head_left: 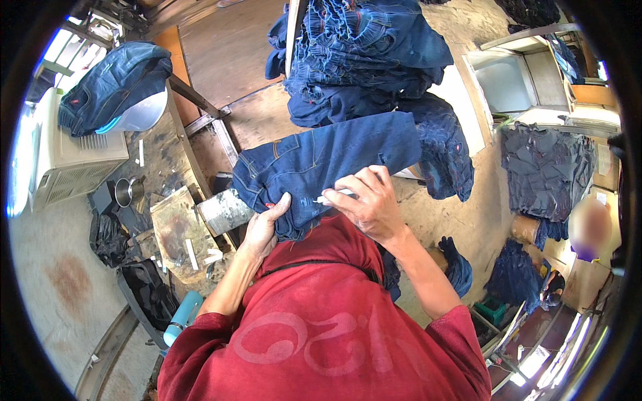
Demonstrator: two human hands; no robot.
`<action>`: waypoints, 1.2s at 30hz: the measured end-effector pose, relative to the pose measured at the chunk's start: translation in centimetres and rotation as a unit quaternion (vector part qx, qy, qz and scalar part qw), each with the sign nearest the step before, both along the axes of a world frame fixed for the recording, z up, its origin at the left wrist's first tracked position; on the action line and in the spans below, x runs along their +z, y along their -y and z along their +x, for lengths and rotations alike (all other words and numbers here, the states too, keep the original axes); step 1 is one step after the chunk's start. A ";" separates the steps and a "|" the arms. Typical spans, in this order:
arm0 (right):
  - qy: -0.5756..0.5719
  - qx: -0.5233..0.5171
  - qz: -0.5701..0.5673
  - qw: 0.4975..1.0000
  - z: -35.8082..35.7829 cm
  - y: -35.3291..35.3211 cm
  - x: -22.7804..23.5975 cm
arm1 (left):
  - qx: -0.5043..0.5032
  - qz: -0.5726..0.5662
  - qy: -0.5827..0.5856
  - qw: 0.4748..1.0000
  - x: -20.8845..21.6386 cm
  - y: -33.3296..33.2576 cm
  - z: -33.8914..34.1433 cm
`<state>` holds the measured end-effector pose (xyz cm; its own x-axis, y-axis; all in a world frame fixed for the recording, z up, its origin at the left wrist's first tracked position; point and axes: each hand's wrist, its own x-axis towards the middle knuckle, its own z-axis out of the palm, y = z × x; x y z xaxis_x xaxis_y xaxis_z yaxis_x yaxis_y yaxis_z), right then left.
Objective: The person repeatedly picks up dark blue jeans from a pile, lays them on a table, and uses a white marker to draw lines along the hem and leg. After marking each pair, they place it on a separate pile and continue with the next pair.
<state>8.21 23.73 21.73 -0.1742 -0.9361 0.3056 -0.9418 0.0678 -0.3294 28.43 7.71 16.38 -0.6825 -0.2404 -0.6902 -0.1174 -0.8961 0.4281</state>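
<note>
A pair of dark blue jeans [314,157] is stretched out in front of me, its waist end around a worn whitish cylinder [226,211]. My left hand [264,227] grips the jeans near a small red tab, thumb on top and fingers mostly hidden beneath the cloth. My right hand [368,204] is closed in a pinch over the leg. Between its fingers is a small white stick [324,199], its tip at the denim beside a paler, scuffed patch. Whether the tip touches the cloth I cannot tell.
A high pile of blue jeans [368,67] stands just beyond. On the left, a stained workbench [175,227] bears white sticks [192,254] and a metal cup [126,192]. A blue bottle [182,317] is near my left elbow. Dark garments [548,170] hang at right, near another person.
</note>
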 end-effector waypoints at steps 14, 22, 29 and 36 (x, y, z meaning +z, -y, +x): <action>-0.005 0.062 -0.029 0.998 -1.4 2.3 -0.1 | 0.057 0.013 0.001 0.998 0.1 -1.1 0.0; -0.002 0.139 0.005 0.990 -2.3 3.0 0.6 | 0.068 -0.011 0.014 0.997 0.0 -1.3 -0.2; 0.049 0.121 0.008 0.991 -3.0 3.4 0.9 | 0.079 -0.030 0.030 0.996 -0.5 -1.4 -0.3; 0.053 0.134 0.013 0.990 -3.2 3.3 1.2 | 0.074 -0.025 0.054 0.996 -0.1 -1.4 -0.5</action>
